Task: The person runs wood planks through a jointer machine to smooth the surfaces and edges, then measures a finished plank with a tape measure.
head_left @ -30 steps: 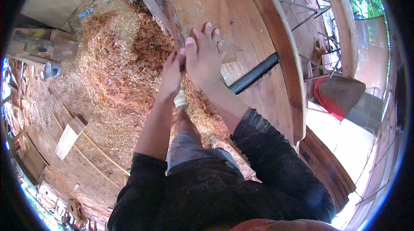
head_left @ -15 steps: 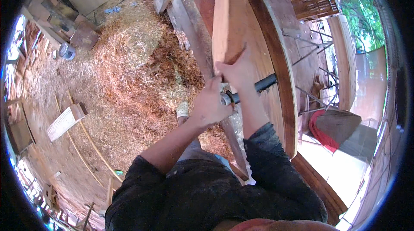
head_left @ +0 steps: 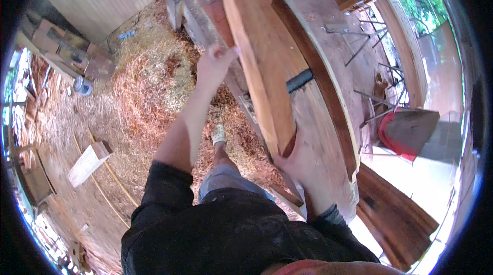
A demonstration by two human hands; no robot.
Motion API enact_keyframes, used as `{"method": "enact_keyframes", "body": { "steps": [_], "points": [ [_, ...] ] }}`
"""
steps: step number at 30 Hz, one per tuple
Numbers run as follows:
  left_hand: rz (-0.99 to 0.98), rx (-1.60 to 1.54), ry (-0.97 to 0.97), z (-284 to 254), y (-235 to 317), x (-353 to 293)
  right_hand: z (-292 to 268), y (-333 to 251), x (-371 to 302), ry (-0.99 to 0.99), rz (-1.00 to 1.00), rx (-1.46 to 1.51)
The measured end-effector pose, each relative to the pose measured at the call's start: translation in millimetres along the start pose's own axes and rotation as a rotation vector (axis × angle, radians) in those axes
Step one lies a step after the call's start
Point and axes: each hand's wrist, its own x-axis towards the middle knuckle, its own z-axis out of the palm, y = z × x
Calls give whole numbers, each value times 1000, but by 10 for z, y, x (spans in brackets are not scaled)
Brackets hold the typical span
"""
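A thick reddish-brown wooden plank (head_left: 259,77) with a tapered far end lies lengthwise before me on the workbench. My right hand (head_left: 298,161) grips its near end, some fingers hidden behind the wood. Beside its far left edge is my left hand (head_left: 213,64), fingers loosely bent and apart, one fingertip at the plank's edge. A black pipe (head_left: 300,81) passes crosswise beneath the plank; the middle of the pipe is covered. Under these lies a broader pale-brown board (head_left: 321,121), bordered on the right by a dark curved board (head_left: 328,77).
Wood shavings (head_left: 149,80) are heaped on the floor to the left, near a small tin (head_left: 82,86). A pale wood block (head_left: 88,164) rests across two thin strips. Metal trestles (head_left: 382,95) and a grey-and-red chair-like piece (head_left: 408,134) stand at right.
The plank has come nearer to me, over the pipe. My hands, close together at a metal fitting before, have parted: the left went forward, the right back to the plank's near end.
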Motion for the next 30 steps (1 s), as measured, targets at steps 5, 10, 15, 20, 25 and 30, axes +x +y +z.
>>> {"method": "enact_keyframes", "body": {
  "steps": [5, 10, 15, 20, 25, 30],
  "points": [
    [111, 457, 142, 646, 546, 251, 164, 818, -1214, -5, 124, 120],
    [-129, 547, 82, 1209, 406, -432, 334, 1893, -2012, -10, 52, 59],
    [-97, 130, 56, 1964, -40, -2026, 603, 3514, -2849, 221, 67, -59],
    [-72, -168, -33, 2739, -947, -3349, 920, 4984, -3790, 454, 99, -68],
    [-335, -205, -335, 3069, -858, -4258, 1012, 5331, -4475, 413, 709, 43],
    [-259, 310, -404, 3141, -1187, -4069, 1713, 5734, -4413, 635, 714, 180]
  ]
}}
